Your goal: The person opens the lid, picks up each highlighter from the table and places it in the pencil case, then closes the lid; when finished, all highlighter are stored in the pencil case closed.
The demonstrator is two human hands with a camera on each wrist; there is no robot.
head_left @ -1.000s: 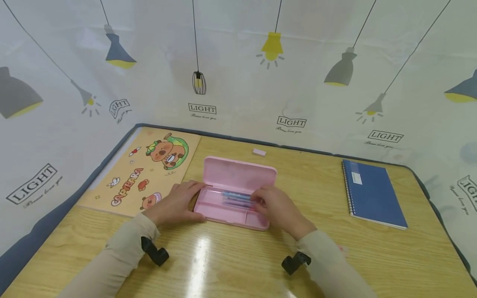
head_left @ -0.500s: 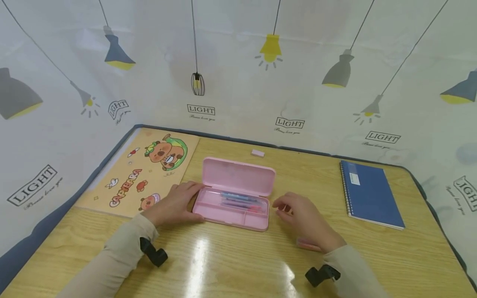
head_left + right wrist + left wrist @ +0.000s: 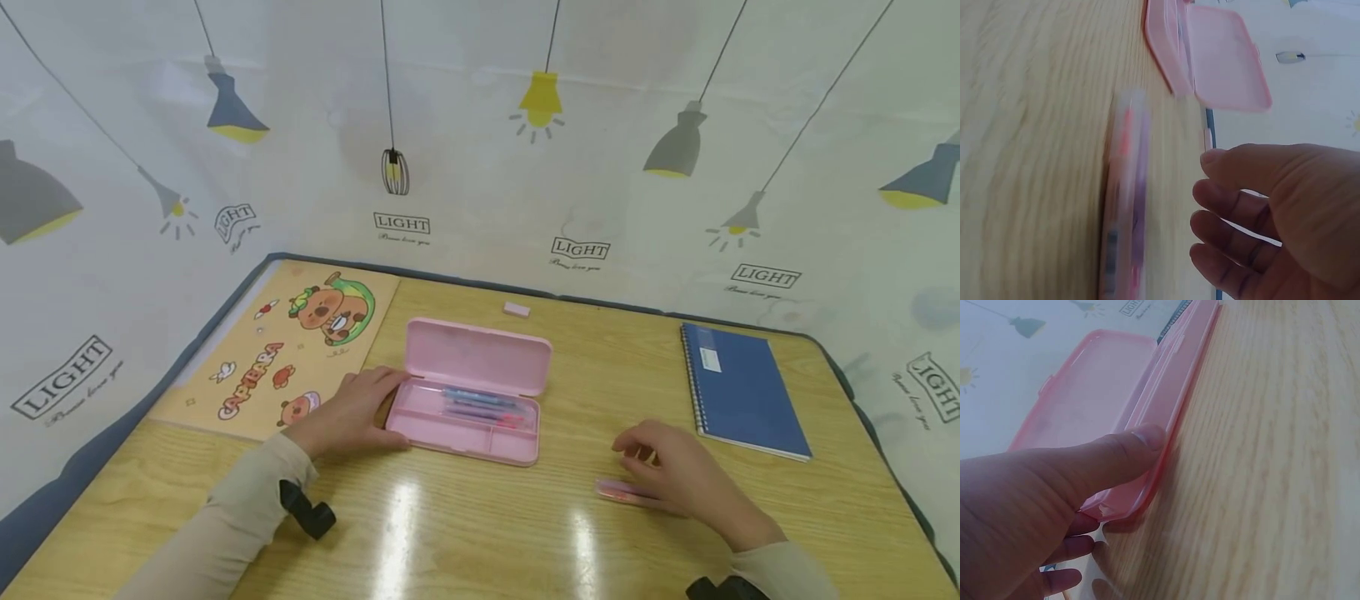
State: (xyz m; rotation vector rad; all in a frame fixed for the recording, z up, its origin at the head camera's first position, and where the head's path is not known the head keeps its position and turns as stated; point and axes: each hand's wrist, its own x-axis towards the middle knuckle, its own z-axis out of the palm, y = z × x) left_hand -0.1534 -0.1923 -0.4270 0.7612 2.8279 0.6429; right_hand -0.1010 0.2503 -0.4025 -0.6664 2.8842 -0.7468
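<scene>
Pink plastic oblong pencil case (image 3: 476, 357), open; filling judged underway.
Left hand (image 3: 351, 417) grips its left end; relaxed, unladen right hand (image 3: 686, 477) hovers right of it, beside slim pink-and-purple pens (image 3: 624, 492); pinch likely required next.

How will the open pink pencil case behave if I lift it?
The pencil case is probably stiff, with straight, smooth walls. Its raised lid may swing on the back edge. Pens lying inside could slide if tilted.
</scene>
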